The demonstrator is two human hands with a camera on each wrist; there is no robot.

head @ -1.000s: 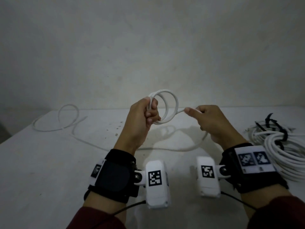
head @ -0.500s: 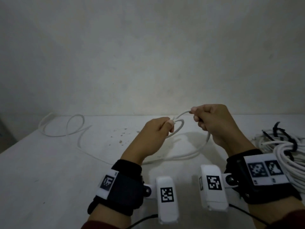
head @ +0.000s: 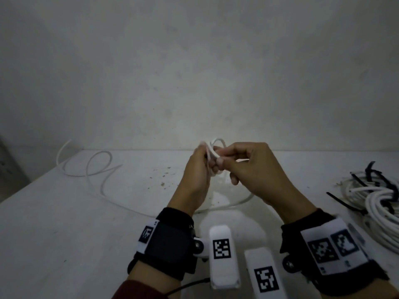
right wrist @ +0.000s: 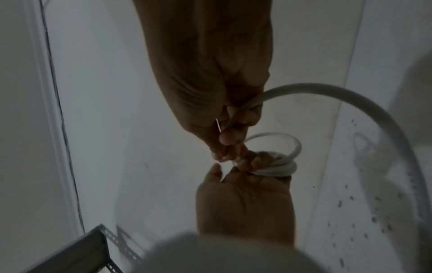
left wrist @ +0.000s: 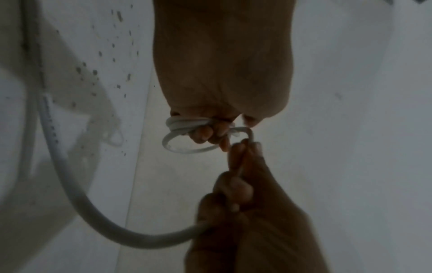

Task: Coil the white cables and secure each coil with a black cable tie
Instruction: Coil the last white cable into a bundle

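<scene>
My left hand (head: 201, 164) grips a small coil of white cable (head: 212, 151) above the table, several turns bunched under its curled fingers (left wrist: 203, 134). My right hand (head: 228, 161) pinches the same cable right beside the coil, thumb and forefinger closed on the strand (right wrist: 236, 118). The two hands touch at the fingertips. From the right hand the free cable (left wrist: 93, 208) hangs in a wide loop down to the table and trails left to its loose tail (head: 95, 169) at the far left edge.
A heap of white coiled cables (head: 382, 203) with black cable ties (head: 371, 171) lies at the table's right edge. Dark specks (head: 164, 175) dot the table (head: 75, 223) in front of the wall. A perforated metal bracket (right wrist: 103, 245) shows below in the right wrist view.
My right hand moved left and brought another turn of cable to the coil; the hands now meet. The slack loop on the table has shortened and the tail has slid.
</scene>
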